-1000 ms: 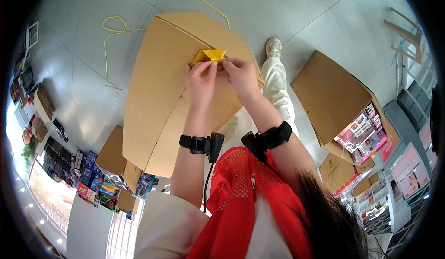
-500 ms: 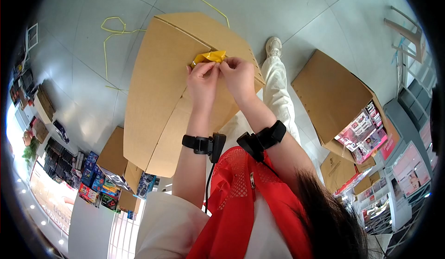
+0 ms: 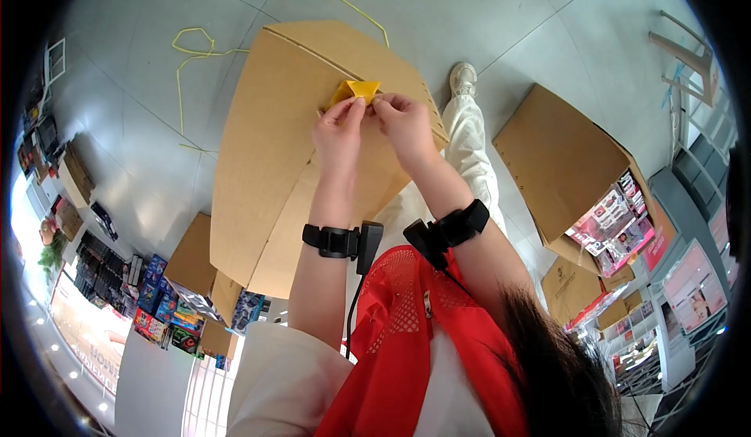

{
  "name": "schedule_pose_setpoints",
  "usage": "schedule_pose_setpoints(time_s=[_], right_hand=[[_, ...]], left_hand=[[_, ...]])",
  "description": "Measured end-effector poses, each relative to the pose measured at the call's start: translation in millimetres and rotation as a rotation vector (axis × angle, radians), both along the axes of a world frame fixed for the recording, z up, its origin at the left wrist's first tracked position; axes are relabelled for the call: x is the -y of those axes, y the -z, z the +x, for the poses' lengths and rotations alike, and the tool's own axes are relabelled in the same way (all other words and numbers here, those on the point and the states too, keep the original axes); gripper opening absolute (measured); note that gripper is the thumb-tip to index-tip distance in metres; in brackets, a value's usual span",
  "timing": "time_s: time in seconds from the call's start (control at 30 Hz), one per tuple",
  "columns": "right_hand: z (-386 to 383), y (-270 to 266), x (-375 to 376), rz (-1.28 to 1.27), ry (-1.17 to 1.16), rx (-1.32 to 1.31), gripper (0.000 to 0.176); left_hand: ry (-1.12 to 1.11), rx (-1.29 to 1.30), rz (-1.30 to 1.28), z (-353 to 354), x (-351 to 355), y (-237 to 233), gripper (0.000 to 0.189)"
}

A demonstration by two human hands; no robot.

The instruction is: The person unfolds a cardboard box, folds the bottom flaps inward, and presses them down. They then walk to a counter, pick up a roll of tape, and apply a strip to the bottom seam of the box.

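Note:
A small, shiny yellow packet (image 3: pixel 360 89) with folded edges is held above the top of a large closed cardboard box (image 3: pixel 266 163). My left hand (image 3: pixel 338 130) pinches its lower edge between thumb and finger. On the other side, my right hand (image 3: pixel 405 128) is closed too, its thumb and forefinger pinching the packet's right corner. The fingertips of both hands are close together. What the packet contains cannot be seen.
Yellow strapping (image 3: pixel 181 85) lies loose on the grey floor beyond the box. To the right stands an open cardboard box (image 3: pixel 555 163) holding pink packaged goods (image 3: pixel 610 222). Boxed goods (image 3: pixel 160 296) are at the left, and a chair (image 3: pixel 688 57) stands far right.
The yellow packet has turned and its folded flap now faces up more squarely. My left hand has shifted slightly left, and the fingertips of my two hands have moved a little apart.

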State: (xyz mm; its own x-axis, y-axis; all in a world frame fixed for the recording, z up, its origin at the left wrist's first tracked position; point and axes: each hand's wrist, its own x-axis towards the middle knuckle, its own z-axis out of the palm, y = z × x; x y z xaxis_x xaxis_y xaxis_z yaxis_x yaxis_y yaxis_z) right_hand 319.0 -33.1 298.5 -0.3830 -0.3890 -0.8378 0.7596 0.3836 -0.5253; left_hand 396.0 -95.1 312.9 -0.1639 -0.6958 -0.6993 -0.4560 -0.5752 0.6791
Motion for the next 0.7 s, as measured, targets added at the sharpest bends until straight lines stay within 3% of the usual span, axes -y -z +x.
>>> schedule_pose_setpoints(time_s=[0.23, 0.7], right_hand=[[1, -4, 2, -0.129, 0.207, 0.308, 0.016], [22, -13, 4, -0.049, 0.243, 0.142, 0.015]], left_hand=[[-0.187, 0.070, 0.136, -10, 12, -5, 0.026], [-0.313, -0.025, 0.195, -12, 17, 7, 0.026]])
